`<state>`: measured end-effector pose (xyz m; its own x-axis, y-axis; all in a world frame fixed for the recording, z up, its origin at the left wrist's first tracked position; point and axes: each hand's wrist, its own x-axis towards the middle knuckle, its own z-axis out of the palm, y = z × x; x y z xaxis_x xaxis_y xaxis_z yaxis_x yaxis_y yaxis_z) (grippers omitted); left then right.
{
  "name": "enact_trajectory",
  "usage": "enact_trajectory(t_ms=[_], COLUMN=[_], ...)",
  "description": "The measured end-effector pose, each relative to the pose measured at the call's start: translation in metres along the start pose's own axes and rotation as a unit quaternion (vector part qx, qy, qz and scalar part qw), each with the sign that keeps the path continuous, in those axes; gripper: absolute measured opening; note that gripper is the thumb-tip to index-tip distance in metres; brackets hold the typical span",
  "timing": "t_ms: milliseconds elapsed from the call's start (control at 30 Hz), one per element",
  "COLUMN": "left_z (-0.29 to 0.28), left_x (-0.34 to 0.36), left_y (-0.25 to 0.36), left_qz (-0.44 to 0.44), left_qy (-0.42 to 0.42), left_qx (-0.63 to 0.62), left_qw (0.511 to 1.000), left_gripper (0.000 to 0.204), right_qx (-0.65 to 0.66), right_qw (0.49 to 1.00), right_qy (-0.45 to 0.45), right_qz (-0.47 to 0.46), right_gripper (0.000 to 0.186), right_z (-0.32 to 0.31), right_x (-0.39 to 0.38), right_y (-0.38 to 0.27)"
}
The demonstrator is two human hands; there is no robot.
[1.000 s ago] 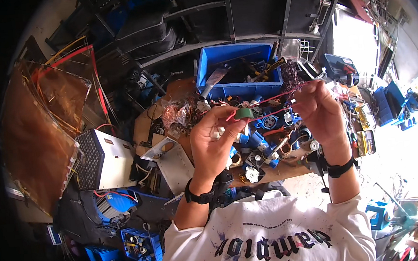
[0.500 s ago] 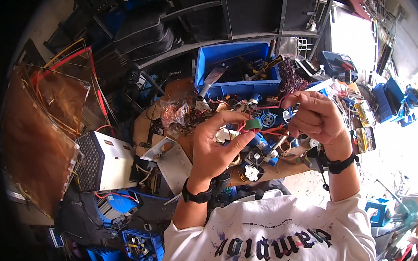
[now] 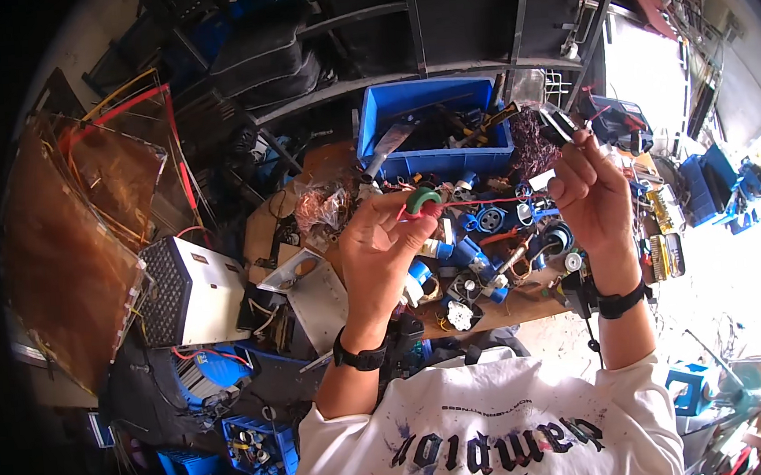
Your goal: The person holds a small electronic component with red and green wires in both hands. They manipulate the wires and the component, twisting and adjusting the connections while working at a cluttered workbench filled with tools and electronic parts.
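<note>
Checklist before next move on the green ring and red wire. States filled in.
1. Left hand has the green ring: ok, pinched.
2. Right hand has the red wire: ok, looks pinched, with a red end sticking out above.
3. Wire between the hands untangled: ok, looks straight.
4. Turns on the ring evenly laid: cannot tell, too small and partly covered.
5. Bench below free of loose parts: not ok, blue parts and others crowd it.
</note>
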<state>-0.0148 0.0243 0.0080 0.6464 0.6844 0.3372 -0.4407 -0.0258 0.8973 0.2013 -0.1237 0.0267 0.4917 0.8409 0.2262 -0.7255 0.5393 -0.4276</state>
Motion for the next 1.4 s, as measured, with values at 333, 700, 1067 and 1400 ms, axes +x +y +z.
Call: enact_trajectory(t_ms=[333,700,1067,1400], left_z=[0.002,0.010,0.021,0.027], left_x=[0.004,0.006,-0.002,-0.002], left_y=[-0.012,-0.014,-0.004,-0.001], left_qz=[0.026,0.103,0.117,0.178], left_qy=[-0.025,-0.022,-0.002,-0.059], left_qx=[0.023,0.115,0.220,0.303], left_qw=[0.999,0.988,0.968,0.934], left_gripper=[0.030,0.027,0.024,0.028], right_qx=[-0.100,-0.242,-0.743,-0.784], right_qw=[0.994,0.963,0.637,0.516], right_qy=[-0.020,-0.016,-0.029,-0.174], right_qz=[0.039,0.119,-0.204,-0.297], right_gripper=[0.027,0.032,0.037,0.023], right_z=[0.014,0.028,0.042,0.051], right_x=[-0.009,-0.014,-0.017,-0.018], right_y=[0.021,0.041,0.046,0.035])
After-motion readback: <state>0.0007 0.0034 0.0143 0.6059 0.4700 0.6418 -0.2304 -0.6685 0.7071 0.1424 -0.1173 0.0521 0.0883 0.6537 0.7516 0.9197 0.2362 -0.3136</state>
